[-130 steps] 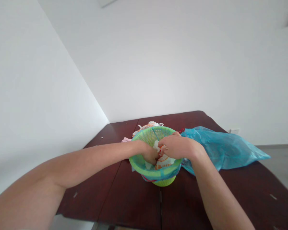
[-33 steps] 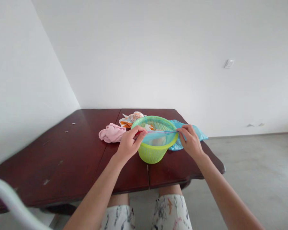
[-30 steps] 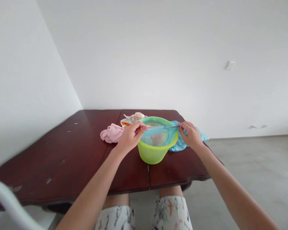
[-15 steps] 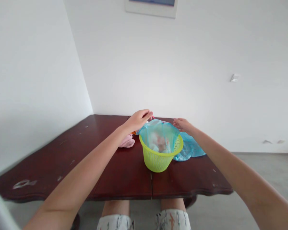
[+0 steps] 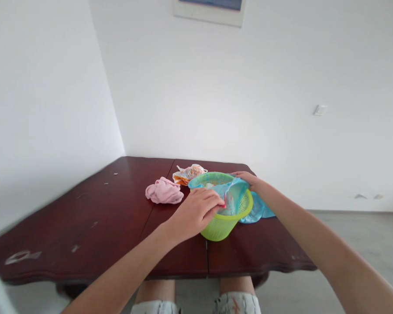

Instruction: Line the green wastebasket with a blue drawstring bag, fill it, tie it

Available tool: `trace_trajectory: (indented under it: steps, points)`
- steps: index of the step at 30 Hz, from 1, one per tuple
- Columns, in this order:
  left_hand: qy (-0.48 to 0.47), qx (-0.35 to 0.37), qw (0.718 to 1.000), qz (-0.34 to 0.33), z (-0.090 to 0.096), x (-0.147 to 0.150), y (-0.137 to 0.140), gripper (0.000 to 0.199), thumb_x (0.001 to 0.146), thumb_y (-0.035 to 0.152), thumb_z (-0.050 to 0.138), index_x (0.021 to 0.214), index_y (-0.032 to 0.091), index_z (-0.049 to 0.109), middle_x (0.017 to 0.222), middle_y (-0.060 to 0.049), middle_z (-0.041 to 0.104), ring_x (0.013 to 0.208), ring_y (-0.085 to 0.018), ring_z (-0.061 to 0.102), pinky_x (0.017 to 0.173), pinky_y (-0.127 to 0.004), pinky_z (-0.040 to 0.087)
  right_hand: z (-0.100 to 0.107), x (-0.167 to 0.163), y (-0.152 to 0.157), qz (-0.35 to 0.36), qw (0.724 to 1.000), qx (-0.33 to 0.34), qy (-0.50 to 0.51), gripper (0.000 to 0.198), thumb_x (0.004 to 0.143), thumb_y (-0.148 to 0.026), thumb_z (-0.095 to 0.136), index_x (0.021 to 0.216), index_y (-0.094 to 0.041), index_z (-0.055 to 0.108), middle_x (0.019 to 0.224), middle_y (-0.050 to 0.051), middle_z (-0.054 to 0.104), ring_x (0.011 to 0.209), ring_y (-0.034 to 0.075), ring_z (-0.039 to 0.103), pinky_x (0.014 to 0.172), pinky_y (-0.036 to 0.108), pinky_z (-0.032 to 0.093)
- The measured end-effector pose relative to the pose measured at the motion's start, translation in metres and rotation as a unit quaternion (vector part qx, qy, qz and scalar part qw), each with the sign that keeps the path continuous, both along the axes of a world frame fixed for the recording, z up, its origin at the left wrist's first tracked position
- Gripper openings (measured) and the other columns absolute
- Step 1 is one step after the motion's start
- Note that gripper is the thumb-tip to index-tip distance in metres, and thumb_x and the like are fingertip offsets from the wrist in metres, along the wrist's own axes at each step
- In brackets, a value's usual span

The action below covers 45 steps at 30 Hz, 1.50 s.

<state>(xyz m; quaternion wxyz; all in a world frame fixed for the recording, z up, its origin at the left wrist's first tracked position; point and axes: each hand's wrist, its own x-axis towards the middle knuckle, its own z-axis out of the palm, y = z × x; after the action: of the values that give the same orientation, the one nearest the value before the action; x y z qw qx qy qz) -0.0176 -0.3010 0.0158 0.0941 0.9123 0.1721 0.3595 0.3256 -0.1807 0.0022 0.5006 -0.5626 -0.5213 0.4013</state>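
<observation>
A yellow-green mesh basket [image 5: 219,229] stands upright near the middle of the table, with a translucent blue plastic bag [image 5: 237,192] spread inside it and folded over part of its back rim. My left hand [image 5: 199,207] is at the basket's front left rim, closed in a pinch on the bag's red drawstring edge. At the back right rim, my right hand [image 5: 249,178] is closed around the bag's edge; some of its fingers are hidden behind the bag. More blue plastic [image 5: 257,209] lies on the table to the basket's right.
A crumpled pink cloth [image 5: 164,191] lies left of the basket. Behind it sits a clear and orange plastic packet [image 5: 189,173]. The dark red wooden table [image 5: 101,218] has a seam under the basket, and white walls [image 5: 183,96] rise behind and to the left.
My left hand has come from the basket's back rim toward me to its front, drawing the bag's red-strung edge along. The pink cloth and packet are now uncovered. My right hand stays near the right rim.
</observation>
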Motion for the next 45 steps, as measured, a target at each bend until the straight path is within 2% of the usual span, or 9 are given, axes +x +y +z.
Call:
trace_trajectory:
  steps: [5, 9, 14, 17, 21, 27, 35, 40, 45]
  points:
    - [-0.088, -0.006, 0.996, 0.018, -0.026, -0.036, 0.018, 0.030, 0.110, 0.002, 0.054, 0.096, 0.024, 0.070, 0.112, -0.002, 0.082, 0.110, -0.024, 0.073, 0.103, -0.042, 0.051, -0.021, 0.004, -0.022, -0.117, 0.989, 0.057, 0.071, 0.027, 0.069, -0.018, 0.082, 0.096, -0.022, 0.078, 0.092, 0.003, 0.085, 0.070, 0.017, 0.072, 0.064, 0.027, 0.059]
    - [-0.172, 0.022, 0.979, 0.110, -0.028, -0.057, 0.039, 0.029, 0.111, 0.008, 0.054, 0.091, 0.024, 0.069, 0.120, -0.006, 0.080, 0.116, -0.025, 0.073, 0.107, -0.043, 0.054, -0.024, 0.016, -0.030, -0.198, 0.966, 0.109, 0.127, 0.032, 0.077, -0.031, 0.084, 0.105, -0.028, 0.068, 0.097, -0.001, 0.083, 0.079, 0.017, 0.073, 0.070, 0.027, 0.062]
    - [-0.185, 0.000, 0.957, 0.225, -0.014, -0.069, 0.062, 0.024, 0.115, 0.021, 0.050, 0.113, 0.025, 0.073, 0.121, -0.008, 0.075, 0.114, -0.027, 0.073, 0.105, -0.043, 0.058, -0.015, 0.027, -0.022, -0.192, 0.973, 0.019, 0.125, 0.029, 0.082, -0.021, 0.083, 0.101, -0.028, 0.064, 0.079, 0.000, 0.076, 0.074, 0.021, 0.074, 0.065, 0.029, 0.064]
    - [-0.200, -0.133, 0.952, 0.190, -0.009, -0.065, 0.084, 0.024, 0.120, 0.042, 0.053, 0.128, 0.026, 0.068, 0.120, -0.007, 0.079, 0.093, -0.023, 0.079, 0.086, -0.038, 0.063, -0.004, 0.028, -0.019, -0.113, 0.985, -0.099, 0.084, 0.021, 0.080, -0.017, 0.084, 0.094, -0.024, 0.071, 0.074, 0.008, 0.077, 0.072, 0.029, 0.077, 0.064, 0.040, 0.069]
    - [-0.278, -0.355, 0.889, 0.078, -0.004, -0.041, 0.123, 0.050, 0.111, 0.072, 0.066, 0.125, 0.024, 0.061, 0.128, -0.012, 0.083, 0.092, -0.022, 0.083, 0.078, -0.036, 0.068, 0.016, 0.028, -0.012, -0.037, 0.985, -0.170, 0.006, 0.026, 0.072, -0.008, 0.088, 0.094, -0.020, 0.078, 0.080, 0.012, 0.082, 0.077, 0.035, 0.082, 0.068, 0.045, 0.070]
    - [-0.306, -0.334, 0.891, 0.015, 0.020, 0.000, 0.165, 0.075, 0.090, 0.091, 0.080, 0.109, 0.021, 0.061, 0.137, -0.020, 0.081, 0.133, -0.031, 0.077, 0.108, -0.044, 0.064, 0.042, 0.013, 0.010, -0.153, 0.983, 0.025, -0.097, 0.018, 0.078, -0.010, 0.075, 0.094, -0.020, 0.072, 0.097, 0.009, 0.081, 0.078, 0.020, 0.070, 0.071, 0.031, 0.060]
    - [-0.332, -0.176, 0.925, -0.064, 0.056, 0.002, 0.126, 0.044, 0.106, 0.061, 0.083, 0.114, 0.021, 0.068, 0.137, -0.016, 0.078, 0.134, -0.027, 0.074, 0.110, -0.039, 0.060, 0.046, 0.003, -0.045, -0.206, 0.914, 0.298, -0.182, 0.023, 0.101, -0.030, 0.059, 0.120, -0.025, 0.070, 0.118, 0.012, 0.081, 0.096, 0.024, 0.074, 0.081, 0.035, 0.060]
    - [-0.307, -0.157, 0.935, -0.087, 0.047, -0.018, 0.085, 0.033, 0.104, 0.049, 0.089, 0.112, 0.023, 0.070, 0.127, -0.012, 0.078, 0.130, -0.028, 0.075, 0.110, -0.041, 0.062, 0.048, 0.030, -0.090, -0.138, 0.970, 0.149, -0.136, 0.048, 0.084, -0.031, 0.081, 0.128, -0.025, 0.063, 0.125, 0.012, 0.079, 0.079, 0.020, 0.073, 0.064, 0.032, 0.059]
    - [-0.078, -0.095, 0.992, -0.039, 0.021, -0.032, 0.052, 0.027, 0.114, 0.051, 0.074, 0.122, 0.026, 0.077, 0.122, -0.010, 0.083, 0.114, -0.028, 0.079, 0.108, -0.044, 0.062, 0.037, 0.064, -0.129, -0.049, 0.971, 0.081, -0.220, 0.038, 0.074, -0.027, 0.093, 0.109, -0.025, 0.078, 0.097, 0.006, 0.076, 0.081, 0.021, 0.071, 0.062, 0.028, 0.060]
